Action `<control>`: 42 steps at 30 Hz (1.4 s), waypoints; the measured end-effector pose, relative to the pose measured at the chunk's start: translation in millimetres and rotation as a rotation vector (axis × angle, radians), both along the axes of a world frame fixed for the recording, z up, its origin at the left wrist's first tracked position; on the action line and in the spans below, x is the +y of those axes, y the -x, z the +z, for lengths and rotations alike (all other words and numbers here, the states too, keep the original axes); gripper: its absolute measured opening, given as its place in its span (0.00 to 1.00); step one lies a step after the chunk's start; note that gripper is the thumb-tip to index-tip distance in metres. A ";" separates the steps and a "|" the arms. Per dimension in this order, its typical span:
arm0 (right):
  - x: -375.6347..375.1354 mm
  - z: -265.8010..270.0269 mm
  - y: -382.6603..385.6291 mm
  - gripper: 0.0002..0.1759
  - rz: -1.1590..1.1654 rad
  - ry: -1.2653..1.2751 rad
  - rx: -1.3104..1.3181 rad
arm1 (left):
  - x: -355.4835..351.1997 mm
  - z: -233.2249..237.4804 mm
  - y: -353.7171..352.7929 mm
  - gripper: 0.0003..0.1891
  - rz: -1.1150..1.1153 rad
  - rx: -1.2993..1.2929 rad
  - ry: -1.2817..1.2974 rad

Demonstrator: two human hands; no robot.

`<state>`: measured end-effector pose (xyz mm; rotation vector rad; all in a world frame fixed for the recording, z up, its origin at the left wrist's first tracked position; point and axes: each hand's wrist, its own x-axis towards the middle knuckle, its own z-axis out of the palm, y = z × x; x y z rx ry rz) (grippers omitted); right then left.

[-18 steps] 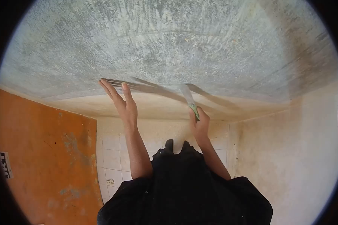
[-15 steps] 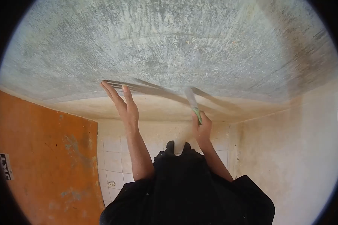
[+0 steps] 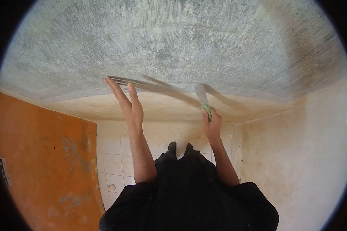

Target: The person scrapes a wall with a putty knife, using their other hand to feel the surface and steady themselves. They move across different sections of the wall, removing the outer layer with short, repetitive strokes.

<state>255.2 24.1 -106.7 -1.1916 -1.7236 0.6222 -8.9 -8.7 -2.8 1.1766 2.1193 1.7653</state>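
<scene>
Ahead of me is a wall (image 3: pixel 173 46), rough mottled grey above and cream-coloured lower down. My left hand (image 3: pixel 132 109) reaches up with its fingers stretched out, the fingertips at the grey part, where they seem to rest on it. Closed round a green handle, my right hand (image 3: pixel 213 125) holds a scraper (image 3: pixel 201 95) with a wide, slightly blurred blade. The blade points upward and its end meets the lower edge of the grey area. Shadows of both hands and the scraper fall across the wall.
An orange wall (image 3: pixel 46 150) with worn patches stands on the left, bearing a sticker (image 3: pixel 4 172) at its far edge. The right wall (image 3: pixel 289 154) is pale and stained. Below, a white tiled floor (image 3: pixel 113 159) holds a small crumpled bit (image 3: pixel 111 187).
My right hand and the scraper have moved a little to the right and up. My left hand remains nearly in place, still spread on the wall. The view has shifted slightly.
</scene>
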 end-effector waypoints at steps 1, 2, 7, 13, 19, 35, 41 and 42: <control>-0.4 7.3 6.9 0.10 0.001 0.005 -0.006 | -0.5 -1.5 0.5 0.43 -0.011 0.002 -0.010; -0.5 16.5 15.7 0.10 -0.009 -0.014 0.033 | -1.0 -3.0 1.6 0.43 -0.023 0.007 -0.024; -7.0 -6.7 6.6 0.09 -0.072 0.035 0.077 | -3.8 -7.0 11.3 0.42 -0.077 -0.048 -0.058; -11.4 16.6 28.2 0.10 -0.055 0.023 0.071 | -6.3 -8.7 12.8 0.41 -0.130 -0.021 -0.072; -16.1 -7.2 24.4 0.12 -0.121 0.030 0.084 | -6.3 -15.2 18.4 0.41 -0.154 -0.027 -0.068; -17.7 -10.8 32.5 0.12 -0.165 0.035 0.155 | -5.5 -19.5 22.7 0.42 -0.138 0.076 0.006; -18.4 12.6 33.0 0.11 -0.144 0.062 0.122 | -9.9 -16.7 16.3 0.41 -0.161 0.019 -0.042; -20.0 16.2 36.3 0.11 -0.129 0.011 0.094 | -9.6 -15.0 13.9 0.41 -0.166 0.018 -0.043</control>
